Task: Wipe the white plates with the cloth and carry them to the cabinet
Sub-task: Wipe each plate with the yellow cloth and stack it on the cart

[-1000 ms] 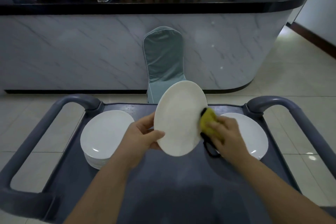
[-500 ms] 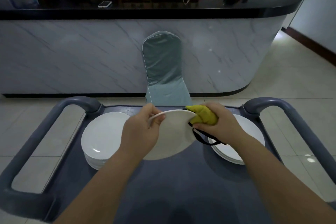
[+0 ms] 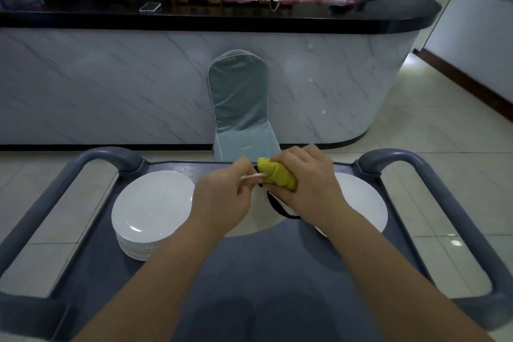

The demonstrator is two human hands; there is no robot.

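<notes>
- White plate (image 3: 258,222) up over the middle of the cart (image 3: 249,272), tipped, far rim on top.
- Left hand (image 3: 222,200) pinching that rim, fingers curled.
- Right hand (image 3: 308,183) squeezing the yellow cloth (image 3: 276,176) against the same rim.
- Tall stack of plates (image 3: 152,208) by the cart's left edge.
- More plates (image 3: 361,203) by the right edge.
- Covered chair (image 3: 240,108) past the far edge.

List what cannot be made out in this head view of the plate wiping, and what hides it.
Head view:
1. Held plate: its upper face, behind the left hand and right hand.
2. Cloth: its full shape, bunched in the right hand.
3. Right stack: plate count, covered by the right forearm.
4. Phone: details too small.
</notes>
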